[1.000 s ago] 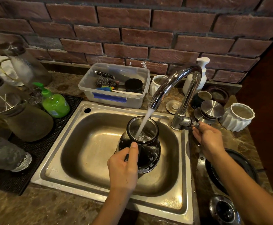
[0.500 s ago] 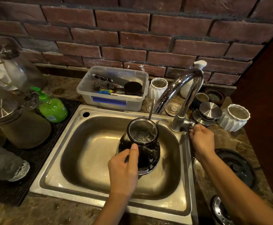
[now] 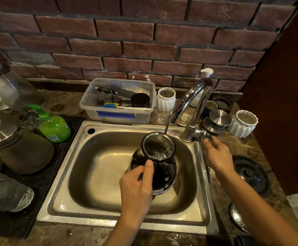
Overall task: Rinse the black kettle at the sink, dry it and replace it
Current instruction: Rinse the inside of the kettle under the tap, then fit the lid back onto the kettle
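Observation:
The black kettle [image 3: 163, 172] hangs tilted over the steel sink [image 3: 84, 167], its open mouth up with water and bubbles inside. My left hand [image 3: 135, 185] grips its handle on the near side, thumb against the neck. A thin trickle falls from the chrome tap [image 3: 191, 98] to the kettle's far rim. My right hand [image 3: 218, 155] is at the tap's side lever [image 3: 206, 134], with extended fingertips touching it.
A plastic box [image 3: 116, 115] of scrubbers stands behind the sink. A green soap bottle [image 3: 55, 128] and glass jugs [image 3: 25, 153] sit on a black mat at the left. White ribbed cups [image 3: 242, 123], metal lids and a black lid [image 3: 249, 174] crowd the right counter.
The full stream from the tap has shrunk to a thin trickle. My right hand's grip on the lever has loosened to fingertips. The kettle stays in my left hand.

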Available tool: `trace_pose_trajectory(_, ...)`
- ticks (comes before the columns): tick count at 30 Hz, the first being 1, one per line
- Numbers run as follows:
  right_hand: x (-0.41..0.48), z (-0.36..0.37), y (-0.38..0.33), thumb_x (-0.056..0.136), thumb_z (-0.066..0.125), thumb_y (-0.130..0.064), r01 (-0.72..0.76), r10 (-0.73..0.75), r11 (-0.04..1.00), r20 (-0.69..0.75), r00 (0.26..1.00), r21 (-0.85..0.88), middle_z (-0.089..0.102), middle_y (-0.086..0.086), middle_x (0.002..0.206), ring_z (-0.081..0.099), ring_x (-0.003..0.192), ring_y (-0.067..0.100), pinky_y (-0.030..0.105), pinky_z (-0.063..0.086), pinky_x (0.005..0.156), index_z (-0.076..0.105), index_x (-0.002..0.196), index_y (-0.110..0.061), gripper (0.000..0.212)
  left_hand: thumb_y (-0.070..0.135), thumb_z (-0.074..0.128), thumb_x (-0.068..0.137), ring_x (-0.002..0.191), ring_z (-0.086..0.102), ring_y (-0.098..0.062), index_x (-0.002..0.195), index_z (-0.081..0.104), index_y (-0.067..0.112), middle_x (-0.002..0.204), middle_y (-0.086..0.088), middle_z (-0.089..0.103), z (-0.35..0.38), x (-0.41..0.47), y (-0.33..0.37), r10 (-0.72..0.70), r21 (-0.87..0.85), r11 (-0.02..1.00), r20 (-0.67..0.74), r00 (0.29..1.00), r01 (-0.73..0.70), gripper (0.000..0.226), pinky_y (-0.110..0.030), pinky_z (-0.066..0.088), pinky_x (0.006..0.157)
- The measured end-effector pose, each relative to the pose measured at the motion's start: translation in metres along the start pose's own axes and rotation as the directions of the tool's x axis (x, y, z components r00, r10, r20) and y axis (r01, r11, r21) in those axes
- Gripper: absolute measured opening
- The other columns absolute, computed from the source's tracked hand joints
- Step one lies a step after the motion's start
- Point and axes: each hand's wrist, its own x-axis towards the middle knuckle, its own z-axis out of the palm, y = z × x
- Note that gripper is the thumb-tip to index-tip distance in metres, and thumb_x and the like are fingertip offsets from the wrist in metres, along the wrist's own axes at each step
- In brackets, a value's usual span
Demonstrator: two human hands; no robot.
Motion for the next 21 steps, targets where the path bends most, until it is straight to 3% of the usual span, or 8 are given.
trace_pose_trajectory(3, -0.012, -0.002, -0.002, 0.1, 0.055, -0.046, 0.025, -0.025, 0.999, 0.009, 1.0, -0.039, 0.05, 0.002, 0.156, 0.045, 0.144, 0.024, 0.048, 0.032, 0.122, 0.04, 0.154, -0.022, 0.062, 0.026, 0.054, 0.104, 0.049, 0.051, -0.001, 0.045, 0.058, 0.035, 0.042, 0.015, 0.05, -0.004, -0.003, 0.005, 0.023, 0.003, 1.0, 0.02, 1.0, -0.023, 0.06, -0.007, 0.036, 0.051)
trace_pose_trajectory(7, -0.042, 0.0, -0.015, 0.099, 0.059, -0.044, 0.14, -0.134, 0.988, 0.082, 0.987, -0.067, 0.055, -0.003, 0.151, 0.051, 0.138, 0.016, 0.038, 0.034, 0.119, 0.047, 0.151, -0.025, 0.057, 0.052, 0.047, 0.092, 0.047, 0.047, -0.006, 0.045, 0.053, 0.032, 0.041, 0.012, 0.046, -0.013, -0.008, 0.01, 0.033, 0.0, 0.999, 0.039, 0.999, -0.033, 0.051, -0.013, 0.034, 0.051)
trace_pose_trajectory(11, -0.077, 0.003, -0.035, 0.096, 0.063, -0.043, 0.319, -0.305, 0.946, 0.171, 0.937, -0.062, 0.068, -0.011, 0.133, 0.059, 0.124, 0.004, 0.033, 0.043, 0.113, 0.065, 0.136, -0.032, 0.042, 0.053, 0.046, 0.09, 0.046, 0.043, -0.007, 0.044, 0.048, 0.029, 0.042, 0.009, 0.043, -0.023, -0.018, 0.013, 0.044, -0.003, 0.999, 0.05, 0.998, -0.044, 0.052, -0.014, 0.031, 0.05)
trace_pose_trajectory(16, -0.116, 0.007, -0.051, 0.098, 0.063, -0.033, 0.404, -0.415, 0.91, 0.246, 0.876, 0.098, 0.072, -0.027, 0.11, 0.057, 0.106, -0.025, 0.0, 0.04, 0.088, 0.076, 0.115, -0.036, 0.021, 0.055, 0.048, 0.089, 0.047, 0.04, -0.007, 0.048, 0.046, 0.019, 0.044, 0.005, 0.042, -0.035, -0.04, 0.013, 0.01, 0.007, 1.0, 0.06, 0.998, -0.01, 0.055, -0.017, 0.03, 0.049)
trace_pose_trajectory(19, -0.132, 0.011, -0.052, 0.1, 0.059, -0.03, 0.4, -0.422, 0.906, 0.287, 0.86, 0.135, 0.074, -0.026, 0.111, 0.055, 0.122, -0.015, 0.01, 0.04, 0.099, 0.076, 0.102, -0.046, 0.023, 0.057, 0.047, 0.088, 0.048, 0.035, -0.008, 0.049, 0.042, 0.019, 0.044, 0.005, 0.037, -0.041, -0.055, 0.016, -0.013, 0.004, 1.0, 0.047, 0.999, 0.013, 0.055, -0.025, 0.029, 0.049)
trace_pose_trajectory(21, -0.14, 0.012, -0.05, 0.101, 0.058, -0.028, 0.397, -0.423, 0.906, 0.311, 0.851, 0.148, 0.075, -0.027, 0.107, 0.056, 0.125, -0.011, 0.013, 0.041, 0.101, 0.076, 0.097, -0.049, 0.028, 0.057, 0.048, 0.088, 0.048, 0.035, -0.007, 0.048, 0.043, 0.024, 0.044, 0.006, 0.038, -0.044, -0.066, 0.019, -0.041, -0.012, 0.999, 0.028, 0.999, 0.042, 0.052, -0.023, 0.028, 0.049)
